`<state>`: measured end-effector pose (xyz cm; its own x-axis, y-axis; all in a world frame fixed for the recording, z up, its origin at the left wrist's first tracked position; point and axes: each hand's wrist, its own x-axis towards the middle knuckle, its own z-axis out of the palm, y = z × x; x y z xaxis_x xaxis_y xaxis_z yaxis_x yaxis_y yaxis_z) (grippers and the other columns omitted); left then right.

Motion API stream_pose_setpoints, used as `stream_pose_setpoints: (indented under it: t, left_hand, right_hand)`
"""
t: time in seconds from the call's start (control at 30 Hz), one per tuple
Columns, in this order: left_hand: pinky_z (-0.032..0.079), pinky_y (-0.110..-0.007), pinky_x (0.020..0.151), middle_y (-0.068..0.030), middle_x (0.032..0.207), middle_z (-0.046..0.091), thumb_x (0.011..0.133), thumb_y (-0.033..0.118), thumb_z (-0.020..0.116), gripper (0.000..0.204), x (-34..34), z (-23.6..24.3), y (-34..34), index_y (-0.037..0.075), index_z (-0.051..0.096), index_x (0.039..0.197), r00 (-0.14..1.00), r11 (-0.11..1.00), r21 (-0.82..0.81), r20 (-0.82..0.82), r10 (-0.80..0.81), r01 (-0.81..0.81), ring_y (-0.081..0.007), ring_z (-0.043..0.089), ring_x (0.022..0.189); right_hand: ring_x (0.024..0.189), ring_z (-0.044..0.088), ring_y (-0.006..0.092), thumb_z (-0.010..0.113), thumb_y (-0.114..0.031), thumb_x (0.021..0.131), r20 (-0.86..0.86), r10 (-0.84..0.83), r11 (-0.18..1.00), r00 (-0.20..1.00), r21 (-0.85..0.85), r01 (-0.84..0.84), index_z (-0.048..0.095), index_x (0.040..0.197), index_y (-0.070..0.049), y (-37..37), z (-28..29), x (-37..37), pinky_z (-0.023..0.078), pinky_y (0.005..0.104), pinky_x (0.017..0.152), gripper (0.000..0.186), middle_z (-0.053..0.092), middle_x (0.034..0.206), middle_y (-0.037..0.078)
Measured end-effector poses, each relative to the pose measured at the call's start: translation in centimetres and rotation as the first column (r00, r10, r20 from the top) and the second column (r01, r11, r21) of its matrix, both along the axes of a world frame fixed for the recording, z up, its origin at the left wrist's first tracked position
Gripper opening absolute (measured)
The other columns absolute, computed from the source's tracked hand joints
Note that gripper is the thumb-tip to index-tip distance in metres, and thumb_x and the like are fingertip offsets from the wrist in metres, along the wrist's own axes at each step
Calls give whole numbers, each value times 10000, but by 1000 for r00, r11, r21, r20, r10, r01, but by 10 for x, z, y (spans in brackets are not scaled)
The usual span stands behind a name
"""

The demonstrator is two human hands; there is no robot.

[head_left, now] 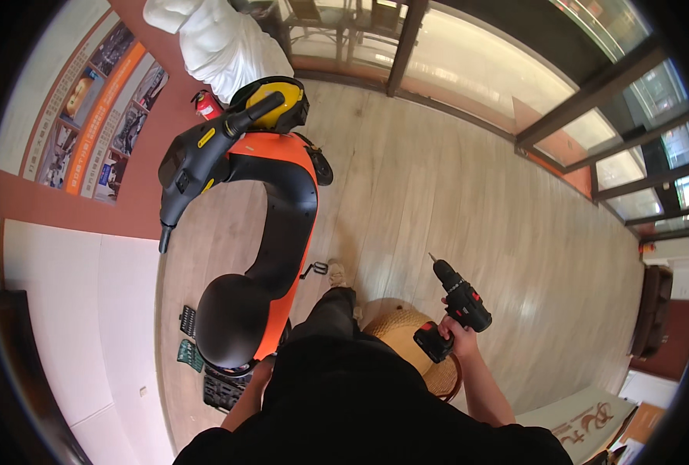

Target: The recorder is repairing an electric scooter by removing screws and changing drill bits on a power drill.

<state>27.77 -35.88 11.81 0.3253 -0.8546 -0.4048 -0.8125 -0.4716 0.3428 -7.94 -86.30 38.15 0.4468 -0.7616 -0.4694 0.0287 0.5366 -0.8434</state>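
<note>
My right hand (458,339) is wrapped round the grip of a black and red cordless drill (465,301). The drill has a bit in its chuck, and it points forward and a little left, away from the scooter. An orange and black electric scooter (292,209) stands at my left, with its handlebar toward the far wall. Close by the rear of its black seat (234,322), my left hand (262,373) hangs low. Its fingers are hidden, so whether it touches the scooter cannot be seen.
Tool cases with sockets and bits, one of them green (189,354), lie on the floor left of the seat. A round wicker stool (401,332) stands beneath the drill. Beyond the scooter are a red fire extinguisher (206,105) and a white statue (224,50). Glass doors (476,62) line the far side.
</note>
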Motion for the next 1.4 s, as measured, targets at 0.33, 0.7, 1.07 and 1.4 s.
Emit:
stream_pose_setpoints:
  t: [0.33,0.7,1.07,1.4]
  left_hand:
    - [541,-453,789,-209,874,705,965,290,517,342,7,-6,-158,-6,688,970,518,674,291,-462,720,-679,-333,707,895]
    - [427,-262,600,-26,748,608,968,179,653,155,93,129,-448,24,642,960,424,508,37,-498,756,-861,-83,521,656]
    - [420,-275,627,-81,1067,597,853,18,716,263,184,184,-797,46,628,1100,623,606,-316,57,780,-730,-163,531,707]
    - [389,-233,572,-101,1323,602,875,44,742,504,276,50,-851,58,594,1357,494,613,-580,373,785,-537,-84,449,627]
  right_hand:
    - [552,476,122,583,-79,985,-30,308,951,951,-6,-308,504,1385,18,-155,28,158,430,304,605,420,495,658,18]
    - [638,605,108,626,2,967,-89,578,802,811,-123,-585,649,1138,-10,-376,-27,243,492,270,599,174,635,754,17]
    - [848,702,217,806,-71,848,-317,641,478,699,-548,-687,723,1127,-56,-527,-260,331,535,334,743,292,737,992,70]
    - [599,563,73,723,-102,946,14,658,748,753,-125,-651,682,971,-103,-494,-350,451,492,251,576,48,594,714,-39]
